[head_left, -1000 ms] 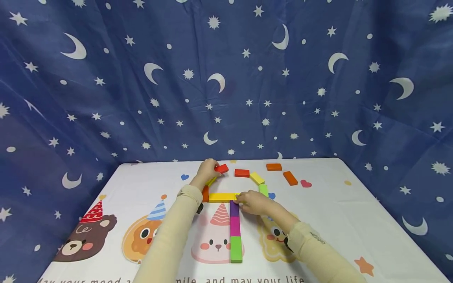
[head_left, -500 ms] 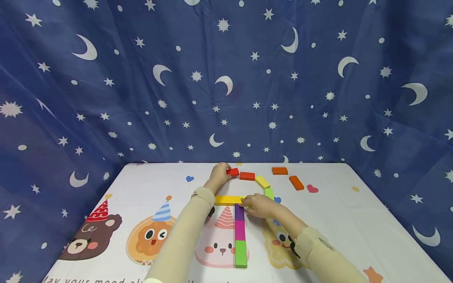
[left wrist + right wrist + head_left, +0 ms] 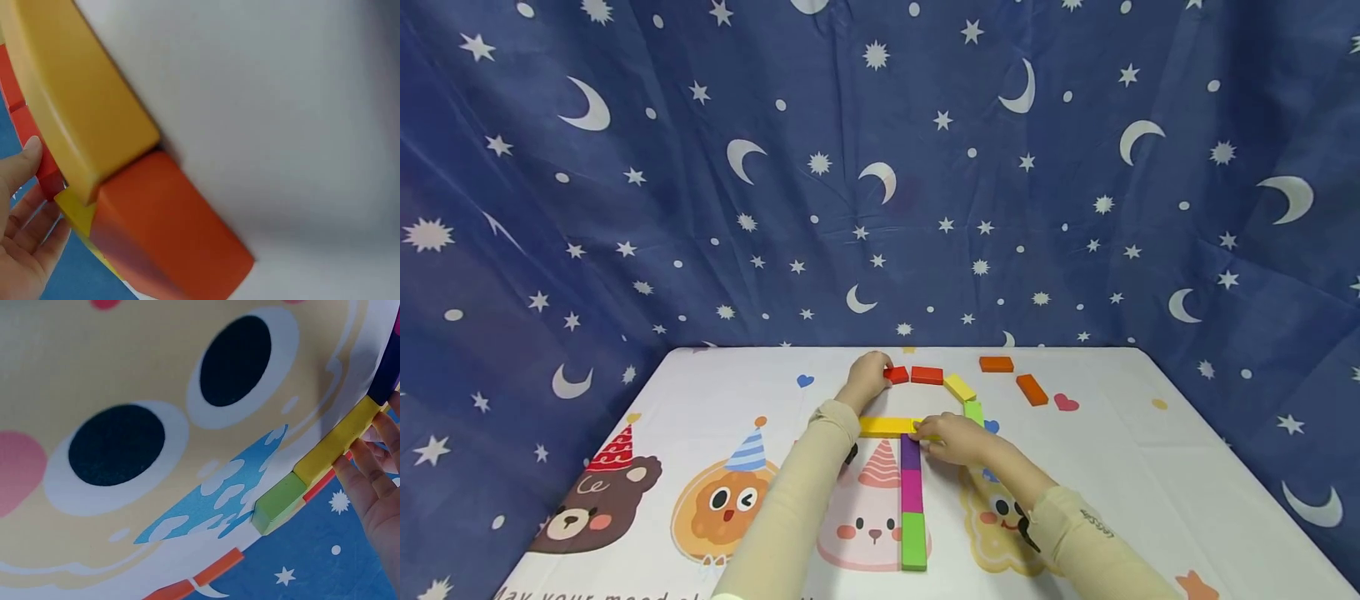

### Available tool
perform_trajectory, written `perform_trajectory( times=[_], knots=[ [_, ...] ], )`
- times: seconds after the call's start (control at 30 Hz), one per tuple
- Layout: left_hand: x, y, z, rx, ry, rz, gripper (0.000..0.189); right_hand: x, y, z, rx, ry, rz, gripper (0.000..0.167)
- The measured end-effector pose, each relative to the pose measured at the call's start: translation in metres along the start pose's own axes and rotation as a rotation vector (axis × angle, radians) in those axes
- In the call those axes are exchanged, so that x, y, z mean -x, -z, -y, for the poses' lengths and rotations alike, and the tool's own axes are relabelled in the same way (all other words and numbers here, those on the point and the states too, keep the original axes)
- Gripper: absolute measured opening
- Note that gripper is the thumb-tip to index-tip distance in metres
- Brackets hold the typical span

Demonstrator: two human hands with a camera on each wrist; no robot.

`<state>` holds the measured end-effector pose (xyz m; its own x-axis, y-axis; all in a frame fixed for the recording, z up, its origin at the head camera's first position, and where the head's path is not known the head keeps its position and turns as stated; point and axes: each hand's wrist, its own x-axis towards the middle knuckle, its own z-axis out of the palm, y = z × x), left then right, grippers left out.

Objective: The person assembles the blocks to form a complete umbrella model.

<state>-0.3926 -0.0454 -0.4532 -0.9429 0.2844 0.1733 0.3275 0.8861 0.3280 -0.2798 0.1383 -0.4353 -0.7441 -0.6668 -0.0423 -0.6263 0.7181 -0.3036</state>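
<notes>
In the head view my left hand [image 3: 867, 379] pinches a red block [image 3: 897, 375] at the back of the table, end to end with a second red block [image 3: 927, 376]. The left wrist view shows the thumb on one side of it and fingers on the other, beside a yellow block [image 3: 78, 212] and an orange block [image 3: 169, 228]. My right hand [image 3: 957, 438] rests its fingertips on a yellow block [image 3: 334, 444] in the crossbar, fingers mostly straight. That block lies between a green block [image 3: 279, 503] and a purple block [image 3: 386, 375].
A ring of blocks includes a pale yellow one [image 3: 959, 387]. Below the crossbar runs a stem of purple, magenta [image 3: 912, 492] and green [image 3: 913, 542] blocks. Two orange blocks, one flat behind [image 3: 996, 364] and one slanted [image 3: 1032, 390], lie to the right on the printed cloth [image 3: 1150, 467].
My left hand has moved right and down with the red block, from tilted and apart to level beside the second red block. My right hand stays at the crossbar. The head view has shifted slightly.
</notes>
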Motion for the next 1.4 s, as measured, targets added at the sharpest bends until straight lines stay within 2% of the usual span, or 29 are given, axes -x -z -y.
perform_trajectory(
  times=[0.23,0.5,0.77,0.87,1.0,1.1,1.27,1.4],
  knots=[
    [-0.002,-0.001,-0.001,-0.03,0.022,0.013,0.026,-0.001,0.002,0.001,-0.01,-0.012,0.009,0.028],
    [-0.001,0.003,-0.005,-0.009,0.078,0.085,0.026,-0.001,0.002,0.003,-0.019,-0.02,0.006,0.027],
    [-0.003,0.001,-0.006,-0.012,0.077,0.072,0.025,0.001,0.002,0.003,-0.026,-0.037,0.011,0.028],
    [-0.002,0.001,-0.004,0.029,0.07,0.064,0.032,0.001,0.002,0.003,-0.032,-0.034,0.004,0.027],
    [0.005,0.007,0.0,0.097,0.064,0.088,0.049,0.001,0.001,0.003,-0.032,-0.032,0.01,0.027],
    [0.011,0.013,0.005,0.089,0.117,0.107,0.056,0.002,0.0,0.003,-0.024,-0.048,0.018,0.028],
    [0.017,0.021,0.012,0.015,0.287,0.142,0.049,0.002,0.0,0.002,-0.019,-0.06,0.022,0.029],
    [0.018,0.024,0.014,0.037,0.338,0.166,0.044,0.0,0.0,0.001,-0.029,-0.056,0.021,0.029]
  ],
)
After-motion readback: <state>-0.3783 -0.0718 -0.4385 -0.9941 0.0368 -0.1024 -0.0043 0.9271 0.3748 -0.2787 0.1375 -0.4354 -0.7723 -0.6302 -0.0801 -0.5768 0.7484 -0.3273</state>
